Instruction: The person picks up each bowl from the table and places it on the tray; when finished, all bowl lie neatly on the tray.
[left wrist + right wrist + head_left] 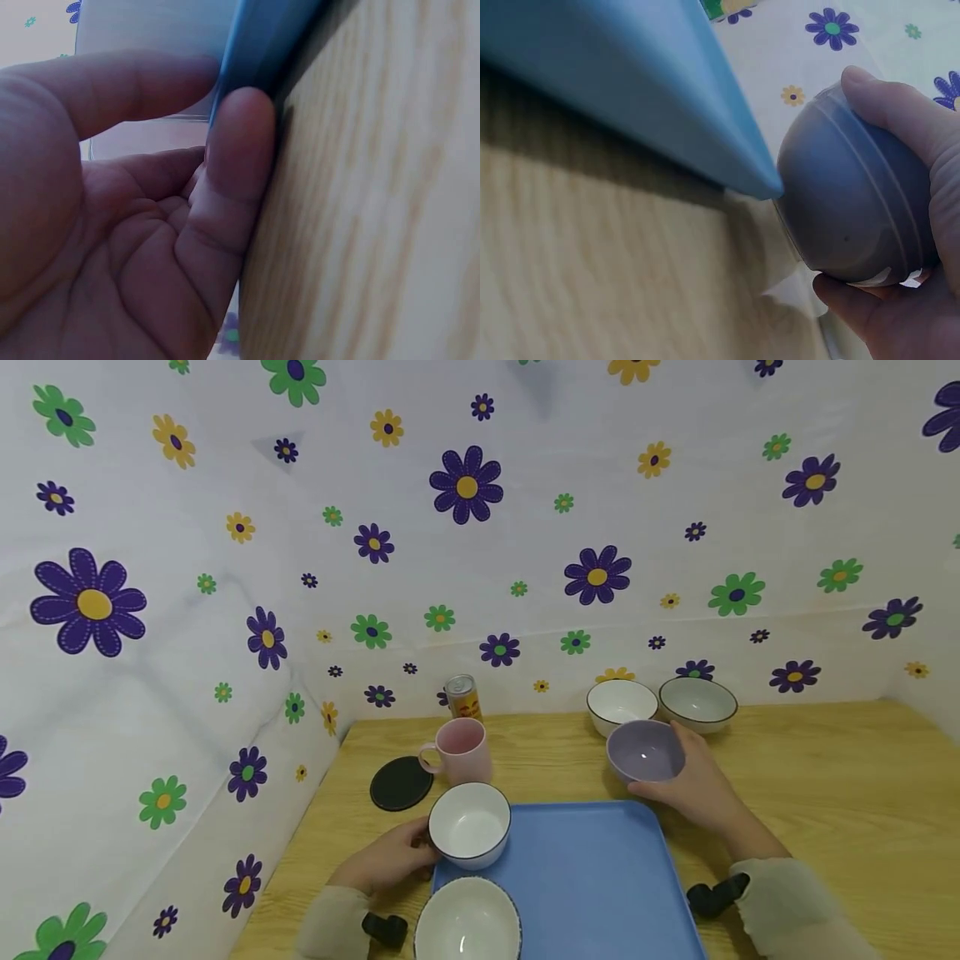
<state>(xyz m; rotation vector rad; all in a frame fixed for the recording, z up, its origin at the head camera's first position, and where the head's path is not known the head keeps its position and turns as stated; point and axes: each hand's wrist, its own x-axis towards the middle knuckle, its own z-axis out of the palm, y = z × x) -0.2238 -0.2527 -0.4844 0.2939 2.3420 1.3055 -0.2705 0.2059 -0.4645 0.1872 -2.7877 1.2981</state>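
Note:
My left hand point(390, 857) curls against the left side of a white bowl point(470, 827) with a dark rim, at the far left corner of the blue tray point(585, 877). In the left wrist view the thumb point(142, 84) overlaps the bowl, and the fingertips sit right at the tray's rim. Some of those fingers are hidden by the bowl in the head view. My right hand point(701, 781) grips a purple bowl point(647, 760) just beyond the tray's far right corner. In the right wrist view, thumb and fingers hold the purple bowl point(847, 195) from two sides.
Another white bowl point(467, 922) stands at the tray's near left. Two more, a white bowl point(621, 703) and a dark-rimmed bowl point(699, 703), are by the flowered back cloth. A pink mug point(467, 756), a can point(463, 697) and a black coaster point(401, 783) stand far left on the wooden table.

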